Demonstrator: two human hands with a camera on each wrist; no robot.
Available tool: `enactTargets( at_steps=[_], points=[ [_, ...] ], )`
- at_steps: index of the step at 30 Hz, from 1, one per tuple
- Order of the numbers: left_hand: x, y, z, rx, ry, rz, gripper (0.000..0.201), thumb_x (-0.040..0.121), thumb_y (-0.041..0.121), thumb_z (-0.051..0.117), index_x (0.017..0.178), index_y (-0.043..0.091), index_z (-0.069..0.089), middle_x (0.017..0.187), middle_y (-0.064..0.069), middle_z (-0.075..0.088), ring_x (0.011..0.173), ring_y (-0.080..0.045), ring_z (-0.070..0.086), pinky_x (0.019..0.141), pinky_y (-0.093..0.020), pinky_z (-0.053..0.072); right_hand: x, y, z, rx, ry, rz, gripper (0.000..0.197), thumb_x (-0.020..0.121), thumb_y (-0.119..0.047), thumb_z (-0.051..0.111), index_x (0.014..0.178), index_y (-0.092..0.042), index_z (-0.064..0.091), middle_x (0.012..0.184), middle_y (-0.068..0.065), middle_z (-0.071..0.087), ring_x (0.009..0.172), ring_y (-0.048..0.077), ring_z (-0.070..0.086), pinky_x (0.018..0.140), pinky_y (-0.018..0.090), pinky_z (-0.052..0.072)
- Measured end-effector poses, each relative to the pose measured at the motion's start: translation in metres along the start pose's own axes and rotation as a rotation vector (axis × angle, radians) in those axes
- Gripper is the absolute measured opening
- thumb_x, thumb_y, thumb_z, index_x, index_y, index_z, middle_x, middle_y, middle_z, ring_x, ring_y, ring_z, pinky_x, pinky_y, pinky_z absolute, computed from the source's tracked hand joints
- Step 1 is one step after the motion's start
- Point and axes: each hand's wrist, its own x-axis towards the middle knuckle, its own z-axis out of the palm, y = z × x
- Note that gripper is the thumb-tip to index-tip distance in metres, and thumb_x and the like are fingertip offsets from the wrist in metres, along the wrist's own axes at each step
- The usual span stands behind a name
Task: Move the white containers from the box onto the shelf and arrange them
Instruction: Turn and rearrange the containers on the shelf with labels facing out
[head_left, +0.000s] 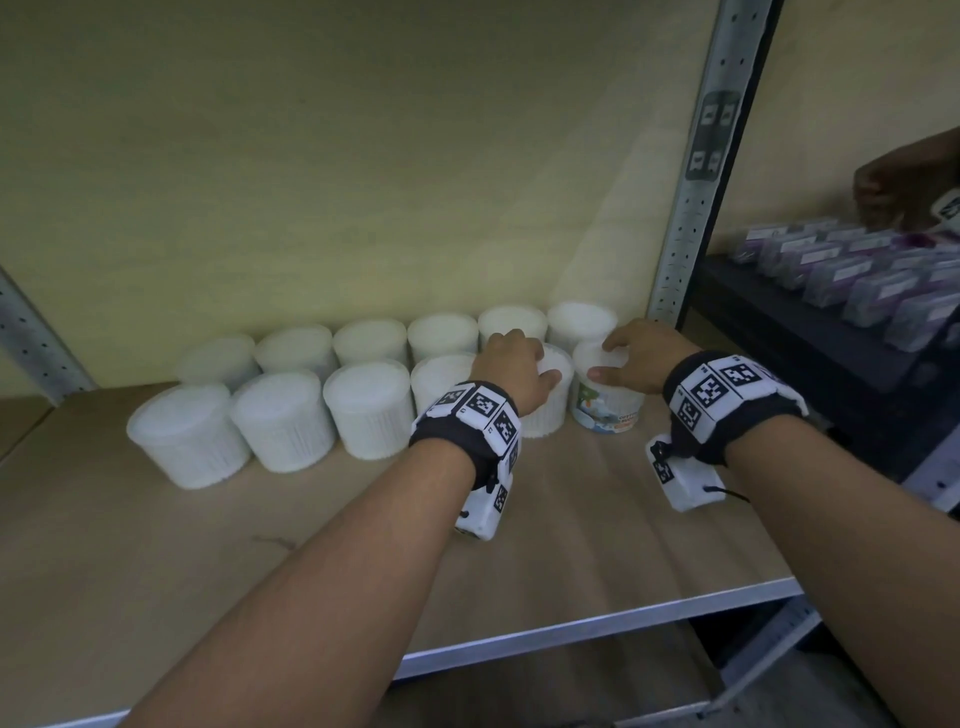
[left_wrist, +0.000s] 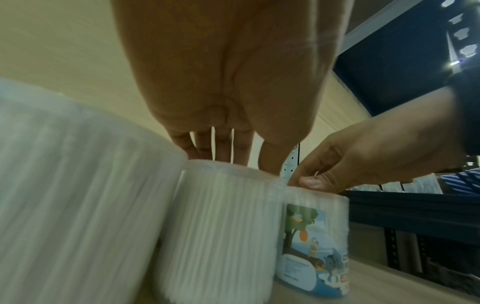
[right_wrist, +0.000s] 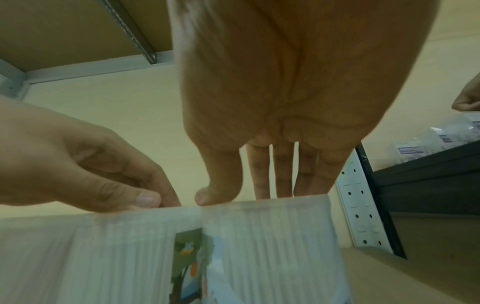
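Two rows of white ribbed containers stand on the wooden shelf (head_left: 571, 545): a back row (head_left: 369, 340) and a front row (head_left: 280, 421). My left hand (head_left: 524, 358) grips the lid of a plain white container (head_left: 545, 415) in the front row, fingers over the top and thumb at its edge. Right beside it, touching, stands a container with a colourful picture label (head_left: 608, 408). My right hand (head_left: 618, 358) grips that one by its lid, thumb at the near rim. In the left wrist view both containers (left_wrist: 221, 226) (left_wrist: 314, 236) stand upright on the board. The box is out of view.
A perforated metal upright (head_left: 696, 182) stands just right of the labelled container. Beyond it, a dark shelf (head_left: 779, 322) carries several purple packs (head_left: 857, 275), where another person's hand (head_left: 904, 187) reaches. The shelf's front edge (head_left: 597, 623) lies near my forearms.
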Motion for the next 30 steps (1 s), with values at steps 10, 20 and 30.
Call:
enactTargets(
  at_steps=[10,20,30],
  points=[
    [-0.003,0.003,-0.007,0.019,-0.051,0.017,0.048,0.095,0.035,0.052,0.134,0.008,0.052,0.133,-0.014,0.050,0.126,-0.031,0.043,0.105,-0.041,0.040,0.001,0.001,0.000,0.008,0.008,0.007,0.063,0.086,-0.051,0.060,0.137,-0.015,0.050,0.146,0.007,0.042,0.134,0.023,0.040,0.110,0.032,0.032],
    [-0.003,0.010,-0.026,0.028,-0.223,0.023,0.048,0.095,0.007,0.050,0.142,0.010,0.041,0.147,-0.009,0.041,0.134,-0.025,0.042,0.107,-0.029,0.035,0.001,0.000,-0.002,-0.001,-0.004,0.013,0.063,0.085,-0.050,0.061,0.137,-0.016,0.050,0.146,0.006,0.042,0.135,0.023,0.040,0.110,0.031,0.032],
    [0.003,0.009,-0.021,0.072,-0.094,-0.038,0.052,0.093,0.035,0.053,0.136,0.007,0.047,0.138,-0.014,0.045,0.128,-0.030,0.043,0.105,-0.040,0.041,0.003,-0.004,-0.011,-0.067,-0.039,-0.004,0.059,0.091,-0.044,0.055,0.141,-0.014,0.044,0.149,0.007,0.039,0.136,0.025,0.039,0.111,0.032,0.033]
  ],
)
